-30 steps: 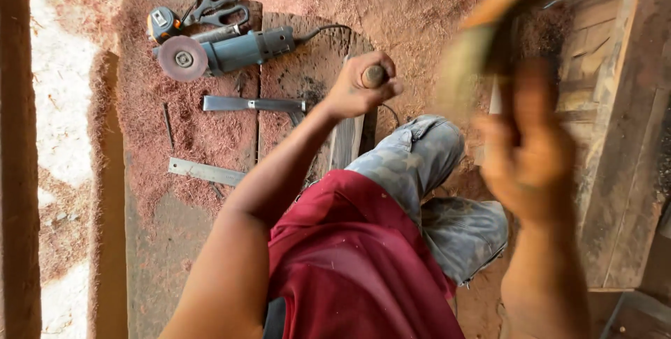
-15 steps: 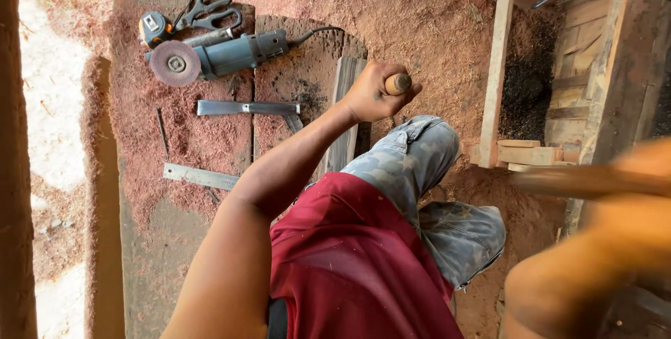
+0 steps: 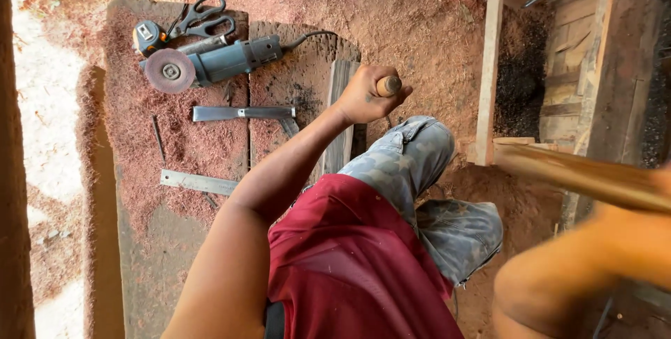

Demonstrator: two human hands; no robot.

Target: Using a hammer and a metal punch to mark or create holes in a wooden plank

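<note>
Overhead, from a head-worn camera looking down at a person's lap and a sawdust-strewn floor:

Left hand: the left hand (image 3: 363,96) is curled in a tight fist around a round wooden handle (image 3: 388,85), whose cut end pokes out past the thumb.
Handle position: it sits just above the raised knee, over the edge of a narrow upright plank (image 3: 340,122); what lies below the fist is hidden.
Left arm: bare, stretched forward from the lower left, elbow nearly straight, wrist bent slightly inward.
Right hand: at the right edge, heavily blurred; it appears wrapped around a long pale wooden stick (image 3: 580,177) that runs slantwise toward the upper left, but the grip cannot be told for certain.
Clothing: dark red shirt and dusty, faded camouflage trousers (image 3: 412,164).
Ground: reddish, fibrous sawdust covers worn grey boards (image 3: 140,255).
Tools well apart from the left hand: a blue-grey angle grinder (image 3: 217,63) with a round dusty disc, black-handled scissors (image 3: 199,17), a small tape measure (image 3: 148,35), a flat metal square (image 3: 244,113) and a steel ruler (image 3: 198,182).
Right side: rough timber frame (image 3: 489,66), weathered and splintery.
</note>
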